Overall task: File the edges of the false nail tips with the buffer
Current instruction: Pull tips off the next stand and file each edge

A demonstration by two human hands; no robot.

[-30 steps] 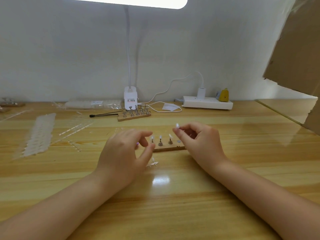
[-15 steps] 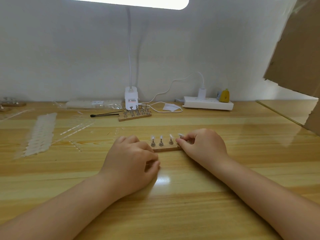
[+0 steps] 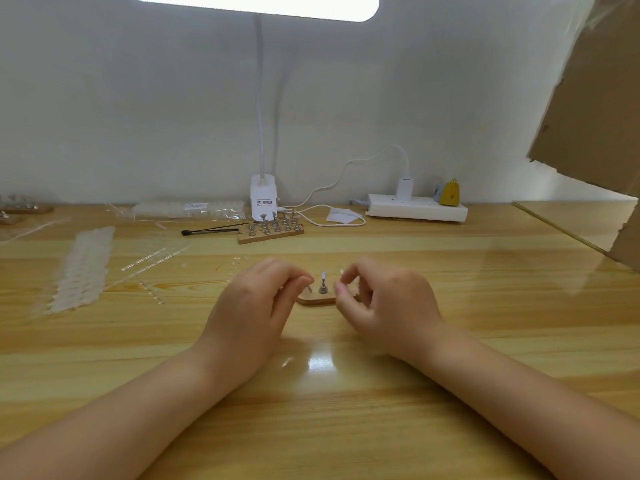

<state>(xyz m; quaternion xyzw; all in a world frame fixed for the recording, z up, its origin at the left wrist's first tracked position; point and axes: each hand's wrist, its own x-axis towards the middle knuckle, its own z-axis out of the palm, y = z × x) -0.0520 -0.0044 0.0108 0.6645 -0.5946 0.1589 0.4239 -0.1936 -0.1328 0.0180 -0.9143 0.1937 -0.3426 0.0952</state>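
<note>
The person is leaning both forearms on the wooden desk (image 3: 450, 341) and working over a small wooden stand (image 3: 317, 299) that is sitting between the two hands. The left hand (image 3: 252, 306) is curling its fingers inward, with the fingertips bunched close to the stand's left end; whether they are pinching anything there I cannot tell, since the hand is hiding that side. The right hand (image 3: 388, 303) is also curling, thumb and forefinger drawing together at a false nail tip (image 3: 341, 273) over the stand's right end, and they seem to be pinching it, though it is too small and blurred to be sure. One metal peg with a pale nail tip (image 3: 323, 276) is standing upright in the gap between the hands. Farther back, a second wooden stand (image 3: 270, 233) with rows of pegs is sitting by the base of a white desk lamp (image 3: 264, 199), with a black brush (image 3: 211, 231) lying just beside it to the left. A white power strip (image 3: 417, 210) is lying against the wall, and sheets of clear nail tips (image 3: 83, 268) are spread at the left.
</note>
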